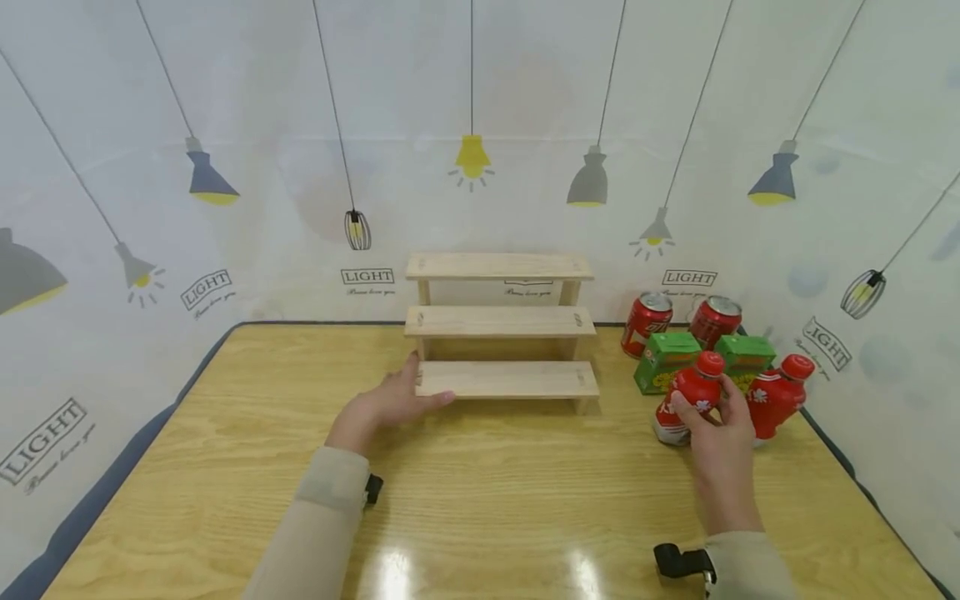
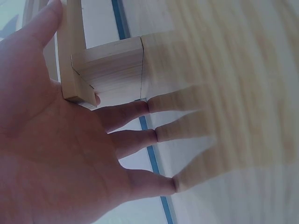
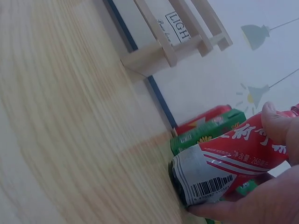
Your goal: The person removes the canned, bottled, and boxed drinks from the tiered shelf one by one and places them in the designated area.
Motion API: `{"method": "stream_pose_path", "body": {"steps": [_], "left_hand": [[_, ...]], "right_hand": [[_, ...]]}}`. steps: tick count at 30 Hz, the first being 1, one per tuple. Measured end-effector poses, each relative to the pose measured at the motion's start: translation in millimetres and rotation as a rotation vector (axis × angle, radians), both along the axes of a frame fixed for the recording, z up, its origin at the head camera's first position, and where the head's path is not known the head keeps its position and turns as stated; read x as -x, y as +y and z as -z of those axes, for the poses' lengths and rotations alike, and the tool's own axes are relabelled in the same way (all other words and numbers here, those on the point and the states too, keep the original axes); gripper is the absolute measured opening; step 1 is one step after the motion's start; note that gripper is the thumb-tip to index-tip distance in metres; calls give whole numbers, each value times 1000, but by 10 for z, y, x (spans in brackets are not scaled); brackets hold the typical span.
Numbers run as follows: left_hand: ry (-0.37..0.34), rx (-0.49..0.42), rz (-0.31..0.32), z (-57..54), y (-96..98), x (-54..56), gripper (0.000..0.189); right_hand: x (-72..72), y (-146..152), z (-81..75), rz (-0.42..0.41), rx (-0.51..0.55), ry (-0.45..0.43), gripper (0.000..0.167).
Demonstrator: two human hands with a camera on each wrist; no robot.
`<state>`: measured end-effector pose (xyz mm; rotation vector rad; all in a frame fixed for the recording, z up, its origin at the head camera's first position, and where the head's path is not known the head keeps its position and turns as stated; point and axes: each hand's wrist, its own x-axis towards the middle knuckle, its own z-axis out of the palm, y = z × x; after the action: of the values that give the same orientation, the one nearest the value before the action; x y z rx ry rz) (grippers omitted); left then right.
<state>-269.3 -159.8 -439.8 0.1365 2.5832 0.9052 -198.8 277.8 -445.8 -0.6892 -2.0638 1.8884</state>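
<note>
At the left end of a three-tier wooden shelf (image 1: 506,380), my left hand (image 1: 392,400) touches the lowest board. Its thumb lies along the board's front edge. In the left wrist view the other fingers (image 2: 133,142) reach out straight and spread, with their tips at the tabletop. My right hand (image 1: 726,446) grips a red-capped drink bottle (image 1: 693,392) with a red label and a whitish lower part. The right wrist view shows the bottle (image 3: 219,170) tilted, its barcode visible and its base close to the table.
A second red bottle (image 1: 777,398) stands right of the held one. Behind are two green drink cartons (image 1: 667,354) and two red cans (image 1: 647,321). A lamp-printed backdrop (image 1: 465,83) encloses the wooden table (image 1: 495,492) at the back and sides.
</note>
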Motion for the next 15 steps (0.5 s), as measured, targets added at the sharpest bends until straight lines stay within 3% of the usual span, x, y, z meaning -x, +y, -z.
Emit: {"method": "stream_pose_path", "body": {"steps": [8, 15], "left_hand": [[0, -12, 5, -5, 1, 0, 123], [0, -2, 4, 1, 5, 1, 123]], "right_hand": [[7, 158, 21, 51, -16, 1, 82], [0, 243, 10, 48, 0, 12, 82]]}}
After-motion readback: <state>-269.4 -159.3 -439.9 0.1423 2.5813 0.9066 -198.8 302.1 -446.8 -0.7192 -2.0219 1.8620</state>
